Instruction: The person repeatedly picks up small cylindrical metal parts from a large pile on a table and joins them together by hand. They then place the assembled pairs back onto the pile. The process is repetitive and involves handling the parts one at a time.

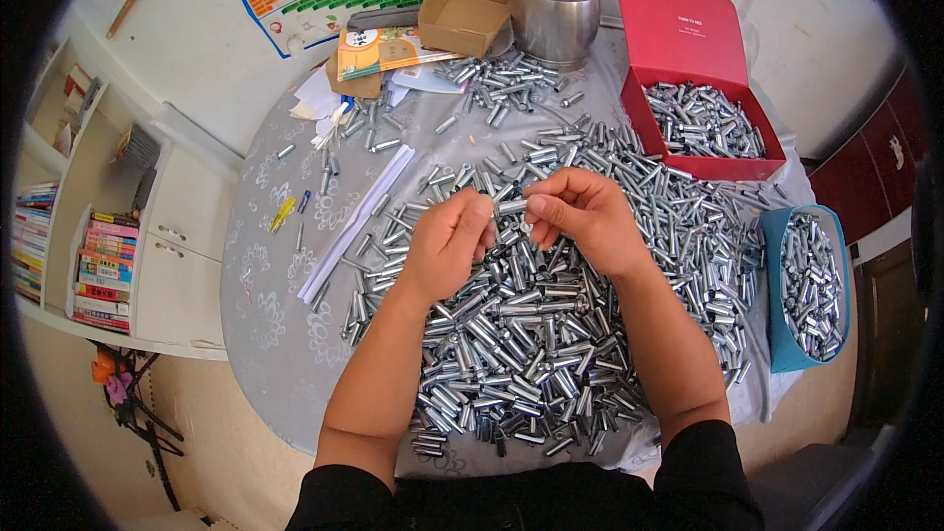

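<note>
Over the middle of a big heap of silver metal sleeves and bolts (pixel 511 374), both my hands meet at one short piece. It is a shiny metal sleeve (pixel 511 206), lying about level between my fingertips. My left hand (pixel 444 244) pinches its left end between thumb and fingers. On its right end, my right hand (pixel 588 221) closes thumb and forefinger, the other fingers curled under. Whether a bolt sits inside the sleeve, I cannot tell. The loose metal pieces lie just below and around both hands.
A red lidded box (pixel 700 167) and a blue fabric bin (pixel 777 305) at the right hold more metal pieces. Behind stand a steel canister (pixel 557 15) and a cardboard box (pixel 465 15). Folded white paper (pixel 359 221) and a yellow pen (pixel 282 213) lie left on the grey tablecloth (pixel 261 354).
</note>
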Demonstrator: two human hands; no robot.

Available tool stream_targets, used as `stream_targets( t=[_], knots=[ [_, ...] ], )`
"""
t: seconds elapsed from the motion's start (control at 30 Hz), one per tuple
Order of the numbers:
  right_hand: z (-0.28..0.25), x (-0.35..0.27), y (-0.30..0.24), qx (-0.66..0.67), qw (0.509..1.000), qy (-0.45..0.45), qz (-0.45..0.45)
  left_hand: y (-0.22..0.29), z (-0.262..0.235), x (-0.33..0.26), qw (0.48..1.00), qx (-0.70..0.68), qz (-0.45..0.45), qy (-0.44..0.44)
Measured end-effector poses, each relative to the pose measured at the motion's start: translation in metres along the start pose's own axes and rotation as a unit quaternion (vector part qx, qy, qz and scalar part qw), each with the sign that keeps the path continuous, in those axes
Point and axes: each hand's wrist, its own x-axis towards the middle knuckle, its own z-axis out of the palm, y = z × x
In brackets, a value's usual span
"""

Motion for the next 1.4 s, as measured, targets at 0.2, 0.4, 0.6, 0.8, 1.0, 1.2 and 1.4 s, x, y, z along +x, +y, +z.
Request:
stream_targets(
  t=[0.2, 0.4, 0.6, 0.8, 1.0, 1.2, 1.4],
  knots=[
    [-0.002, 0.000, 0.003, -0.004, 1.000, 0.007, -0.006, 0.002, 0.004, 0.001, 0.999, -0.018, 0.023, 0.021],
    [-0.001, 0.000, 0.003, -0.004, 1.000, 0.007, -0.010, 0.001, 0.007, -0.001, 0.999, -0.014, 0.037, 0.033],
    [-0.001, 0.000, 0.002, -0.002, 1.000, 0.011, -0.004, -0.003, 0.001, -0.001, 1.000, -0.012, 0.011, -0.002],
    [-0.002, 0.000, 0.002, -0.004, 1.000, 0.012, -0.002, -0.002, 0.002, 0.000, 1.000, 0.023, 0.020, -0.006],
    [-0.001, 0.000, 0.002, 0.004, 1.000, 0.016, -0.001, -0.001, 0.005, 0.000, 0.999, 0.007, 0.051, 0.018],
    [-0.001, 0.000, 0.001, -0.001, 1.000, 0.021, -0.002, 0.008, 0.007, -0.001, 1.000, -0.012, 0.010, 0.025],
    [-0.001, 0.000, 0.000, 0.000, 1.000, 0.018, -0.005, 0.004, 0.004, -0.001, 1.000, 0.018, 0.001, 0.017]
  ],
)
